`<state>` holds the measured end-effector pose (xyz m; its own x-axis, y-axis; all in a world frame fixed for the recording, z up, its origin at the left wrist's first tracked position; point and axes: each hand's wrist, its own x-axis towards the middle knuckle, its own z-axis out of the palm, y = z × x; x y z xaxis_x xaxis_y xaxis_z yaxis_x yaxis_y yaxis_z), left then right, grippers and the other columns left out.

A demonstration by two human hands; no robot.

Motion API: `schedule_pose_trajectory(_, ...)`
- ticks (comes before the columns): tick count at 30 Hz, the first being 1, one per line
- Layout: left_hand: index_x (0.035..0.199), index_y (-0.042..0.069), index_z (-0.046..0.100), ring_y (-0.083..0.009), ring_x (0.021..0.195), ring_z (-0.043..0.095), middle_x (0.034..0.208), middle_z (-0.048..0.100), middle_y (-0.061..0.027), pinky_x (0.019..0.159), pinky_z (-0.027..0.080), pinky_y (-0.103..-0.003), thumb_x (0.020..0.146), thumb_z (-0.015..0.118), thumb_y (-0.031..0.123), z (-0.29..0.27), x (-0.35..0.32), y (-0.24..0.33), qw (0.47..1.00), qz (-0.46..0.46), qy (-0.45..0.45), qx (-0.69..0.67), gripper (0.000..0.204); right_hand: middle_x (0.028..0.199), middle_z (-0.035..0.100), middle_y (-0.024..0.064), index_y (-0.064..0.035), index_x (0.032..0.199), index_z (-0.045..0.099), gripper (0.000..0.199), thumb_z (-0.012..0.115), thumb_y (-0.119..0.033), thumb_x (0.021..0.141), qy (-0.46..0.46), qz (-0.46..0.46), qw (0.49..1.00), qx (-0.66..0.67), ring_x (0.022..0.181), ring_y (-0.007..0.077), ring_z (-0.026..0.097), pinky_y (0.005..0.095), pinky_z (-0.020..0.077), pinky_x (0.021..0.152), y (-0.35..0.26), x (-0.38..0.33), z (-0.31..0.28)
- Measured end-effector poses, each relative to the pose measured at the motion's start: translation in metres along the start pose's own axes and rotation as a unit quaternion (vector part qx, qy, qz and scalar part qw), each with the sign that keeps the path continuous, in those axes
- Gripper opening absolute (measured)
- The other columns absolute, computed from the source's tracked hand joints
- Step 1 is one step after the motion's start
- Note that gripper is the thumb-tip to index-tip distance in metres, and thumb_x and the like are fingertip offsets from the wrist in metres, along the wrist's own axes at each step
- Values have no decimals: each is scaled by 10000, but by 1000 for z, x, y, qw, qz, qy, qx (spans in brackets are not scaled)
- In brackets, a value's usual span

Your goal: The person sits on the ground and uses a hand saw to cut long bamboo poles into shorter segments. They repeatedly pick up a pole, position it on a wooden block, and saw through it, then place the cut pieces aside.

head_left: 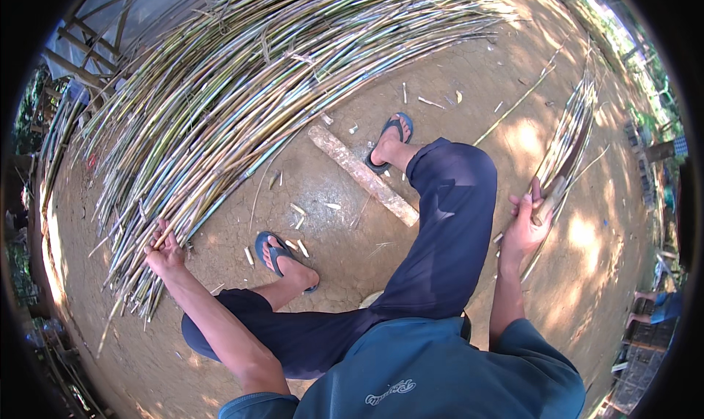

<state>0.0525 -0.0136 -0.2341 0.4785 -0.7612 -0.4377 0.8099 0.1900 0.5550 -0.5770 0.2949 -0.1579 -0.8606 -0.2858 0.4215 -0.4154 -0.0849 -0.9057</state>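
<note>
At the near left end of a big pile of thin bamboo canes (242,118), my left hand (166,253) has its fingers closed round the end of a cane (180,222). Off to the right, my right hand (522,232) grips the pale wooden handle of a machete (547,208). Its dark blade points away from me, over a smaller bundle of thin canes (563,134) on the ground. Part of the handle is hidden by my fingers.
A squared wooden block (364,175) lies on the bare earth between my sandalled feet. Short cut cane pieces (297,209) are scattered around it. One long cane (519,102) lies beyond my right knee. Another person's legs (642,307) show at the far right edge.
</note>
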Motion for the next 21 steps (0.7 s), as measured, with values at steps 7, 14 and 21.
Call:
schedule_pose_trajectory(7, 945, -14, 429, -470, 1200, 550, 1029, 604, -226, 981, 502, -608, 1073, 286, 326, 22, -71, -91, 996, -83, -30, 9, 391, 1035, 662, 202, -28, 925, 441, 161, 601, -13, 938, -117, -52, 985, 113, 890, 203, 714, 291, 550, 801, -59, -21, 79)
schedule_pose_trajectory(14, 901, -10, 403, -456, 1117, 575, 1074, 521, -227, 1009, 515, -572, 1060, 308, 376, 79, -199, -216, 970, -219, 3, -105, 429, 1198, 646, 244, 27, 963, 510, 212, 686, -45, 869, -213, -207, 953, -57, 889, 251, 709, 304, 541, 727, -50, -44, 139)
schedule_pose_trajectory(21, 926, 51, 414, -379, 1073, 580, 998, 536, -184, 1010, 493, -548, 1067, 326, 354, 97, -281, -290, 958, -282, -22, -47, 346, 1127, 683, 190, -13, 1048, 555, 228, 676, -121, 887, -390, -272, 878, -54, 822, 304, 706, 380, 559, 719, 9, -54, 182)
